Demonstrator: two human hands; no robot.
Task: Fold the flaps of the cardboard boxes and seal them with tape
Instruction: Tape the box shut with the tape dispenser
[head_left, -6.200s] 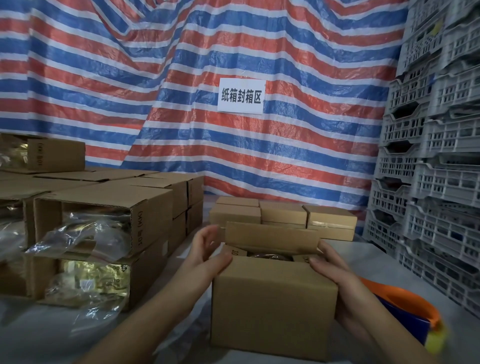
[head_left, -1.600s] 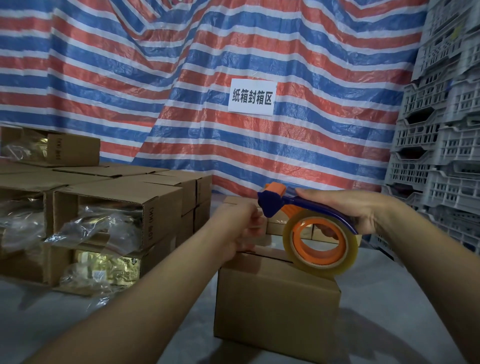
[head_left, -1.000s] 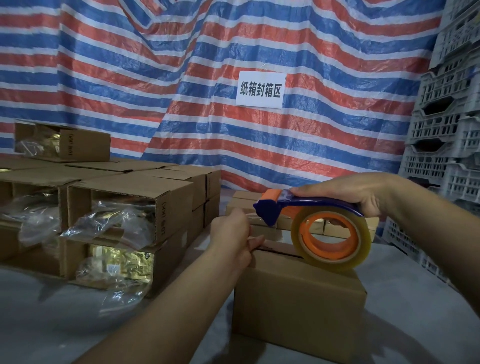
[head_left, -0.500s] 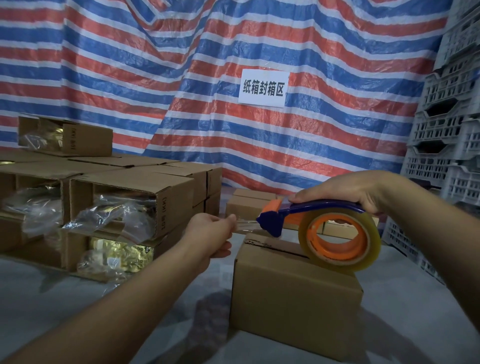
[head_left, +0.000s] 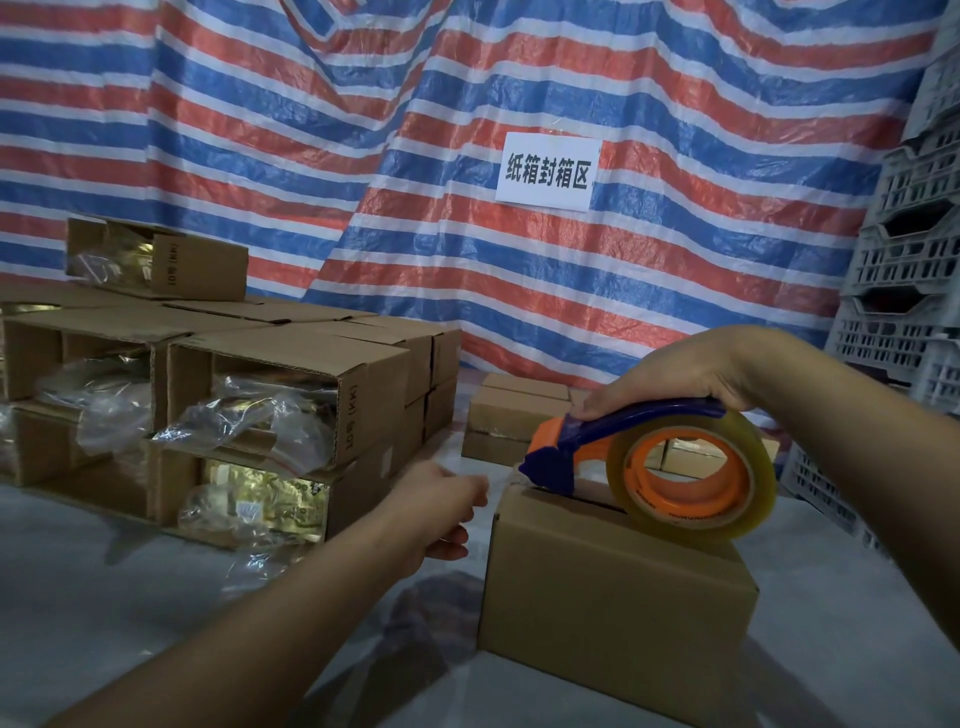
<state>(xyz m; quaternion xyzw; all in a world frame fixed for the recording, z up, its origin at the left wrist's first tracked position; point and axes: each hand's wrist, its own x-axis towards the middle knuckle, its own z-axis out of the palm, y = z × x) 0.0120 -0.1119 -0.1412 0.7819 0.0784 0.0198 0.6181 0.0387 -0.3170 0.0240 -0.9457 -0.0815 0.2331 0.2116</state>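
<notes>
Item 1, nearest: cardboard box (head_left: 613, 603), flaps folded down, standing on the grey table (head_left: 156, 597) right of centre. Its contents are hidden.

Item 2: tape dispenser (head_left: 649, 467), blue and orange, carrying a clear tape roll (head_left: 691, 478). The roll rests on the box top; the nose sits at the top's left edge. The right hand (head_left: 680, 374) has its fingers wrapped over the handle.

Item 3: left hand (head_left: 441, 504), just left of the box, fingers curled as if pinching the free end of tape (head_left: 501, 480), a faint clear strip running to the dispenser nose. The actual pinch cannot be made out.

Risks, judged:
- The free strip may fold onto itself or wrinkle if tension slackens.
- If the end is pressed down off the seam line, the flaps may be left partly unsealed.
- The box is held by neither hand and could slide under the pull of the dispenser.

Item 4, mid-left: open boxes (head_left: 270, 415), stacked on their sides, holding gold foil packs in clear plastic bags (head_left: 244, 421); another lies on top, further back.

Item 5, far centre: small closed boxes (head_left: 514, 415), contents unseen.

Item 6, far: striped tarpaulin (head_left: 363, 156) with a white sign (head_left: 545, 171); grey plastic crates (head_left: 909, 291) stacked at right, contents not visible.
</notes>
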